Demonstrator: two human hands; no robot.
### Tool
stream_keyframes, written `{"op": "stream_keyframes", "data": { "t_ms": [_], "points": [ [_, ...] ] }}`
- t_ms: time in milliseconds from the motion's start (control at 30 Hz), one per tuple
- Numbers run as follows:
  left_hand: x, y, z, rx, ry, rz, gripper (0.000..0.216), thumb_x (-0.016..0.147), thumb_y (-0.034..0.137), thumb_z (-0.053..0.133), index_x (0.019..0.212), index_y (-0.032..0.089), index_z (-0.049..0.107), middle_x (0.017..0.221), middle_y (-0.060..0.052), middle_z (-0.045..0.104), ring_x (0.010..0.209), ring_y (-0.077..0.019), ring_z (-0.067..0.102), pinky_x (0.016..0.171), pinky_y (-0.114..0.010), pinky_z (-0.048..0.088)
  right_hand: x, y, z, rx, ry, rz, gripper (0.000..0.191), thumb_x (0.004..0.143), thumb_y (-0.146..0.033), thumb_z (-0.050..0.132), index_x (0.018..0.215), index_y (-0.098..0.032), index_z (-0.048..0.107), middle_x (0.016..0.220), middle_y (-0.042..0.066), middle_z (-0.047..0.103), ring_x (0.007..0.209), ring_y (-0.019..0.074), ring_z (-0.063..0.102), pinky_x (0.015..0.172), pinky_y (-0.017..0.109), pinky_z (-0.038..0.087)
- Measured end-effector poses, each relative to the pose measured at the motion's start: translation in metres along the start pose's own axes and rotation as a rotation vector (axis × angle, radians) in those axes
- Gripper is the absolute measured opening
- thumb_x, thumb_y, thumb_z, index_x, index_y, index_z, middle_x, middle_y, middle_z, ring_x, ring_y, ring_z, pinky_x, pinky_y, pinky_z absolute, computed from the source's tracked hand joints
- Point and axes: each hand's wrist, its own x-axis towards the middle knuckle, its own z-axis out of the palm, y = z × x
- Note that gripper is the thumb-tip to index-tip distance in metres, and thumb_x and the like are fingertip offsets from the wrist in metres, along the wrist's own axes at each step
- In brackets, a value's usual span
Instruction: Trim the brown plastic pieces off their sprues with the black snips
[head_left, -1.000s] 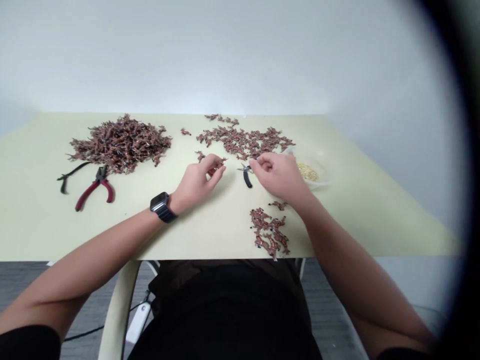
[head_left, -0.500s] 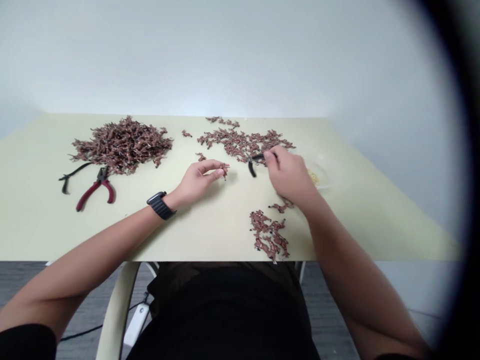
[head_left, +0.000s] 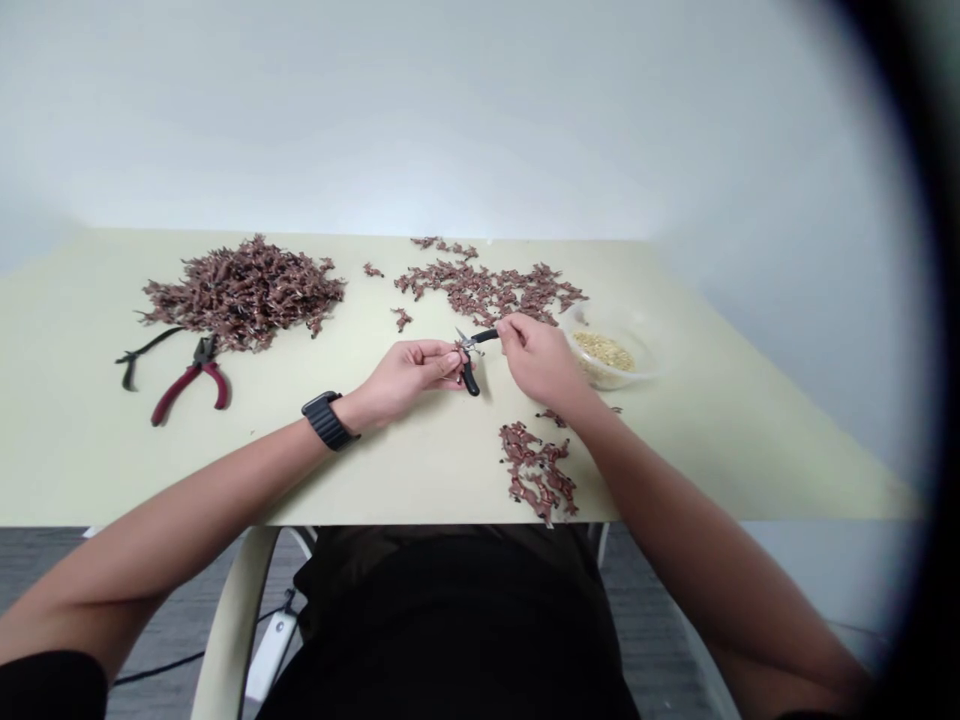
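My left hand (head_left: pixel 409 378) pinches a small brown animal figurine (head_left: pixel 460 378), mostly hidden behind the fingertips. My right hand (head_left: pixel 541 358) is closed on one black handle of small pliers (head_left: pixel 471 343). Their other handle hangs down beside the left fingertips, and the metal tip points up and to the left. Whether the pliers touch the figurine I cannot tell. Behind the right hand lies a spread of similar brown figurines (head_left: pixel 487 290). A smaller cluster of figurines (head_left: pixel 536 470) sits near the table's front edge, below the right wrist.
A large heap of brown figurines (head_left: pixel 251 290) occupies the left of the table (head_left: pixel 360 480). Red-handled pliers (head_left: pixel 193 375) and a black-handled tool (head_left: pixel 139 358) lie in front of it. Right of my right hand stands a clear bowl (head_left: pixel 646 374) with small gold-coloured pieces (head_left: pixel 604 350).
My right hand has moved left and a little down, bringing the pliers to the left fingertips. My left hand has shifted slightly right and down. More of the bowl now shows.
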Motion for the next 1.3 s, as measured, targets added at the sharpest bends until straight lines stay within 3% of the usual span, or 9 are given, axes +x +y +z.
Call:
{"op": "stream_keyframes", "data": {
  "t_ms": [67,133,267,433,633,867,1033,1133,1300],
  "points": [
    [0.001,-0.002,-0.001,0.01,0.016,0.014,0.033,0.088,0.045,0.083,0.095,0.013,0.077,0.096,-0.006,0.073,0.089,-0.0141,0.069,0.095,-0.034,0.058,-0.004,-0.005,-0.002,0.017,-0.089,-0.009,0.037,0.104,-0.053,0.05,0.116,-0.022,0.067,0.111,0.011,0.068,0.094,0.0253,0.063,0.087,0.039,0.048],
    [0.002,-0.003,-0.002,0.029,0.015,0.035,0.033,0.09,0.046,0.081,0.092,0.013,0.076,0.093,-0.006,0.072,0.087,-0.0134,0.067,0.094,-0.033,0.057,-0.01,-0.011,-0.004,0.027,-0.235,-0.003,0.059,0.096,-0.06,0.061,0.142,-0.024,0.057,0.137,0.015,0.058,0.111,0.0297,0.062,0.095,0.042,0.05],
    [0.002,-0.004,-0.002,0.084,-0.002,0.066,0.032,0.092,0.046,0.078,0.09,0.014,0.075,0.094,-0.006,0.072,0.087,-0.0146,0.066,0.094,-0.035,0.058,-0.018,-0.023,-0.004,-0.026,-0.345,0.042,0.089,0.086,-0.065,0.071,0.158,-0.023,0.04,0.151,0.02,0.044,0.126,0.0368,0.056,0.101,0.047,0.05],
    [0.0,-0.002,0.0,0.11,-0.004,0.094,0.034,0.094,0.049,0.075,0.088,0.015,0.073,0.09,-0.006,0.069,0.088,-0.0153,0.066,0.098,-0.039,0.06,-0.017,-0.025,-0.006,-0.018,-0.387,0.018,0.081,0.091,-0.057,0.068,0.156,-0.019,0.041,0.144,0.021,0.05,0.117,0.034,0.059,0.095,0.044,0.051],
    [0.0,0.001,0.0,-0.011,0.01,0.065,0.033,0.09,0.046,0.081,0.102,0.016,0.076,0.101,-0.008,0.074,0.094,-0.0152,0.072,0.101,-0.037,0.061,-0.015,-0.027,-0.014,0.198,-0.487,0.021,0.043,0.103,-0.056,0.052,0.129,-0.022,0.058,0.112,0.011,0.065,0.093,0.0252,0.06,0.082,0.038,0.048],
    [-0.005,0.012,0.007,0.011,0.013,0.086,0.036,0.089,0.046,0.083,0.105,0.015,0.075,0.1,-0.008,0.078,0.092,-0.0172,0.076,0.093,-0.036,0.065,-0.016,-0.029,0.002,0.392,-0.465,0.129,0.043,0.108,-0.061,0.033,0.108,-0.023,0.054,0.104,0.007,0.063,0.085,0.0196,0.055,0.076,0.033,0.045],
    [-0.008,0.013,0.009,0.256,0.126,0.216,0.041,0.093,0.052,0.076,0.108,0.014,0.072,0.102,-0.013,0.081,0.084,-0.0204,0.078,0.081,-0.036,0.066,-0.009,-0.019,0.003,0.216,-0.172,0.174,0.037,0.107,-0.056,0.035,0.092,-0.024,0.049,0.09,0.004,0.061,0.082,0.0207,0.054,0.073,0.034,0.04],
    [-0.009,0.009,0.003,0.605,0.267,0.368,0.035,0.097,0.049,0.071,0.109,0.017,0.073,0.098,-0.011,0.081,0.079,-0.0192,0.077,0.078,-0.034,0.063,-0.007,-0.016,-0.007,0.043,-0.031,0.106,0.032,0.105,-0.053,0.043,0.092,-0.024,0.05,0.085,0.003,0.061,0.078,0.0218,0.054,0.071,0.035,0.037],
    [-0.007,0.008,-0.009,1.105,0.366,0.549,0.025,0.102,0.042,0.062,0.107,0.021,0.074,0.086,-0.005,0.079,0.07,-0.0156,0.071,0.07,-0.028,0.054,-0.011,-0.025,-0.022,-0.03,-0.133,-0.071,0.029,0.103,-0.051,0.049,0.096,-0.023,0.055,0.076,0.002,0.058,0.071,0.0208,0.052,0.067,0.034,0.034]
  ]
}}
